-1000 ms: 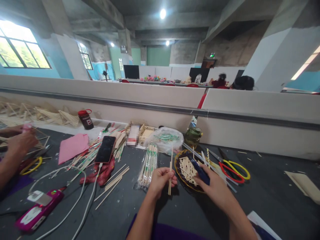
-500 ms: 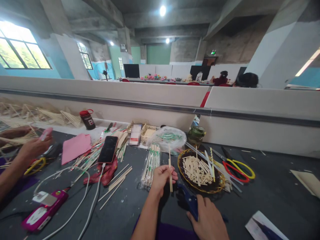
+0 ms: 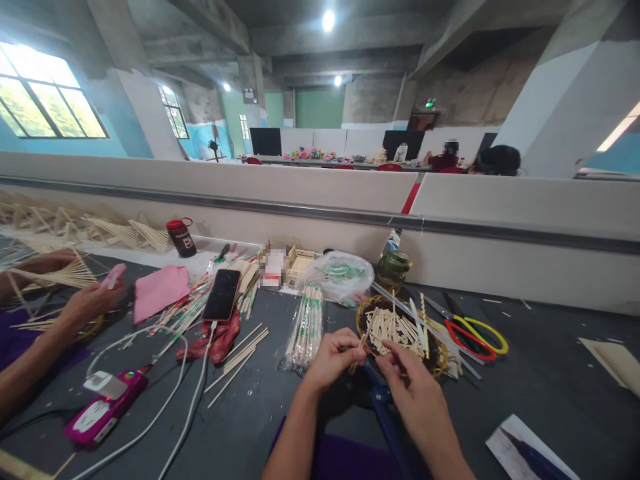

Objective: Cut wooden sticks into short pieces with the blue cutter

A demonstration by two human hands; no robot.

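Observation:
My left hand [image 3: 336, 360] is closed on a few thin wooden sticks [image 3: 364, 341], held upright between thumb and fingers. Close beside them is my right hand [image 3: 417, 390], its fingers curled but apart and nothing visible in them. Under the right hand, a blue hand tool [image 3: 383, 400] rests with its long handles toward me; the hand hides part of it. Behind both hands stands a dark basket with a gold rim [image 3: 440, 367], filled with short cut wooden pieces [image 3: 393, 330].
Scissors [image 3: 475, 337] lie right of the basket. Left are wrapped sticks [image 3: 306, 327], loose sticks [image 3: 240, 360], a phone [image 3: 221, 297] on its cable and a purple power strip [image 3: 106, 410]. Another person's hand [image 3: 93, 307] holds a pink object at far left.
My right hand has let go of the blue tool and moved up beside the sticks. The sticks in my left hand have moved slightly right and now lean. The view has shifted slightly left.

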